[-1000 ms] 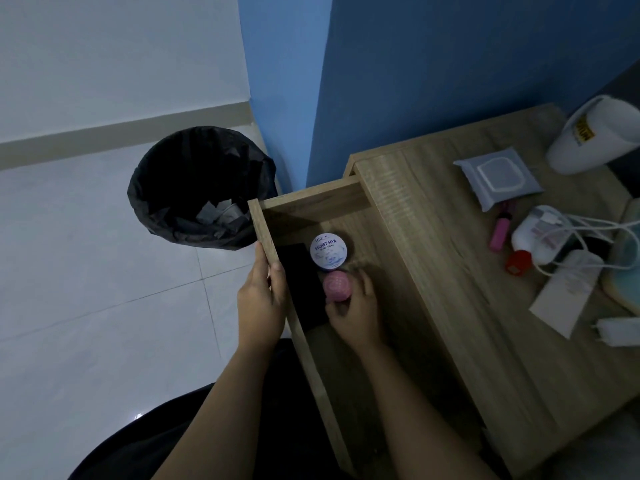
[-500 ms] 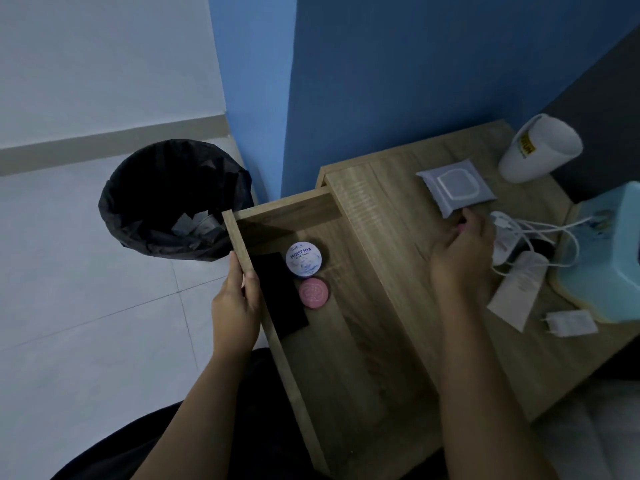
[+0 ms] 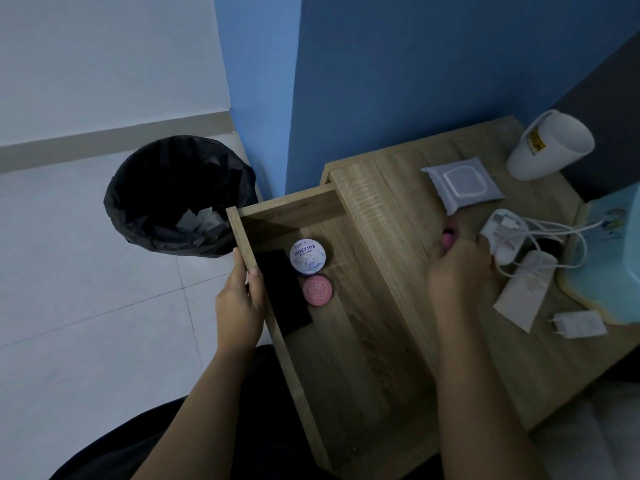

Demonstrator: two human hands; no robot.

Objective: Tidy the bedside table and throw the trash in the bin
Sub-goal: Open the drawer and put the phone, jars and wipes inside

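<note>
Pink tube (image 3: 449,237) pinched in right hand (image 3: 457,271) over table (image 3: 381,209); drawer (image 3: 346,341) lies leftward, left hand (image 3: 239,306) gripping its front edge.

Pink tube (image 3: 449,238) — mostly hidden, blurred

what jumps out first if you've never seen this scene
The pulled-out wooden drawer in the middle, holding a white cream jar, a pink tin and a flat black item. The left hand grips its front edge; the right hand closes on a small pink tube. A black-lined bin stands on the floor, left.
</note>
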